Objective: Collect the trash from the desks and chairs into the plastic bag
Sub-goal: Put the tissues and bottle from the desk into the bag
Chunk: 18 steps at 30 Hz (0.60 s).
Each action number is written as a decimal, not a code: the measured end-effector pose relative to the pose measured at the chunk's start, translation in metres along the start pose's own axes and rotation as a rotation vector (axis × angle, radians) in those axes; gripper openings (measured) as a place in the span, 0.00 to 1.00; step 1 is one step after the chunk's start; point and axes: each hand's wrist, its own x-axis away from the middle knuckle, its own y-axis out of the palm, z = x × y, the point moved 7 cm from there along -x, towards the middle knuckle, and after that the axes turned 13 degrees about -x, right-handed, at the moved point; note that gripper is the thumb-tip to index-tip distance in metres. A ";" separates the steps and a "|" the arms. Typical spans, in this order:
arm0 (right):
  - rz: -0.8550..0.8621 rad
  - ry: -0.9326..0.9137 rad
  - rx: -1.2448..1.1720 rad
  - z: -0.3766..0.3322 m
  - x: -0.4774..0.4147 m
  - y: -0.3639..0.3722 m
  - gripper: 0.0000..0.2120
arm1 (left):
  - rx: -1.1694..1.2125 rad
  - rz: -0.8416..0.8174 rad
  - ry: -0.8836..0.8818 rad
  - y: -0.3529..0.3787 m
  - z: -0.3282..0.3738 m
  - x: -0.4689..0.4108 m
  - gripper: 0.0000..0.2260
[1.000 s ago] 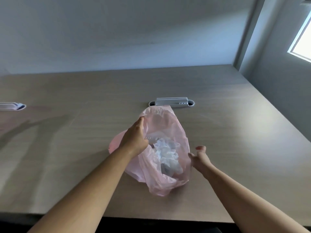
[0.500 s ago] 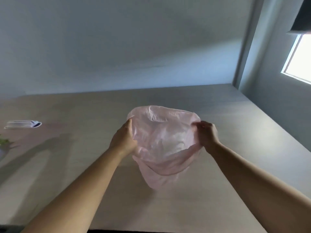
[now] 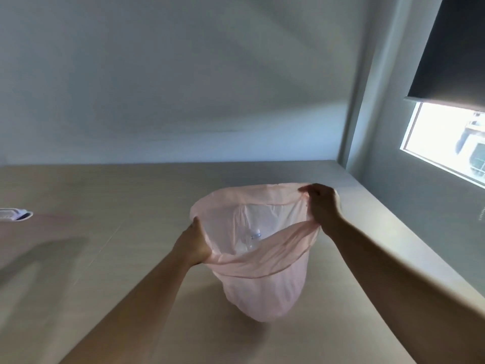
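Pink, thin translucent plastic bag [image 3: 258, 261] hangs above the pale wood desk [image 3: 105, 232], its mouth stretched wide between both hands: left hand [image 3: 193, 244] and right hand [image 3: 321, 204] each pinch the rim. Pale trash, seemingly a clear bottle [image 3: 253, 239], lies inside. Next likely needs one hand freed.

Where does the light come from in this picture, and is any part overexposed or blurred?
Head view: daylight enters through the window at right, which is blown out white; the pink bag glows translucent; soft arm shadows fall at left on the desk; the whole frame looks slightly soft.
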 end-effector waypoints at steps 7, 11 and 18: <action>0.082 -0.139 0.091 -0.031 -0.010 -0.017 0.15 | 0.096 0.136 0.051 -0.018 0.020 -0.017 0.41; 0.058 -0.199 0.191 -0.041 -0.003 -0.021 0.15 | 0.183 0.218 0.108 -0.023 0.028 -0.015 0.42; 0.088 -0.078 0.607 0.006 0.049 -0.038 0.14 | 0.054 0.014 0.246 0.047 0.025 0.000 0.44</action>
